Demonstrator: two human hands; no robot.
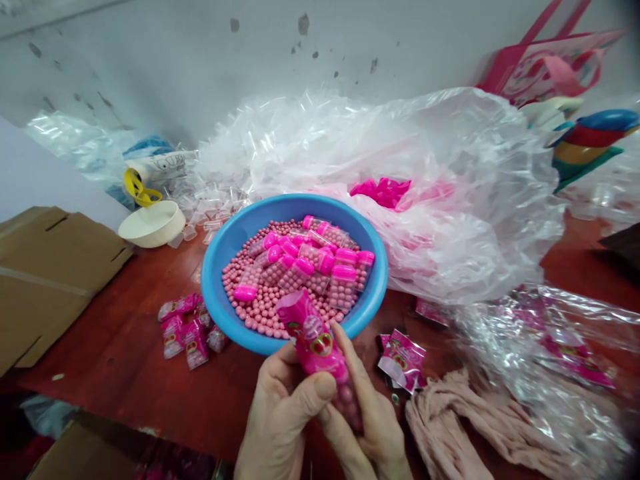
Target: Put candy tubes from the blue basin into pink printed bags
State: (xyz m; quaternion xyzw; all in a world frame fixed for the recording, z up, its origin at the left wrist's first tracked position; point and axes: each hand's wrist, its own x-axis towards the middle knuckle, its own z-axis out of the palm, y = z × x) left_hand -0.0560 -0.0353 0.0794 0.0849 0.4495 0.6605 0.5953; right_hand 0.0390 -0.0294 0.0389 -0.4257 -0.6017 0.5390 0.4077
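A bottle in a pink printed sleeve is held tilted between both hands in front of the blue basin. My left hand grips its left side, with the thumb across the front. Round its right side and lower part are the fingers of my right hand. Pink beads show through the clear lower part. The sleeve's top stands above the bottle, over the basin's near rim. Inside the basin, clear bottles with pink caps lie on loose pink beads.
Wrapped bottles lie left of the basin, flat pink sleeves right of it. Behind are a white dish, clear containers and a large plastic bag. A beige cloth and cardboard flank the front.
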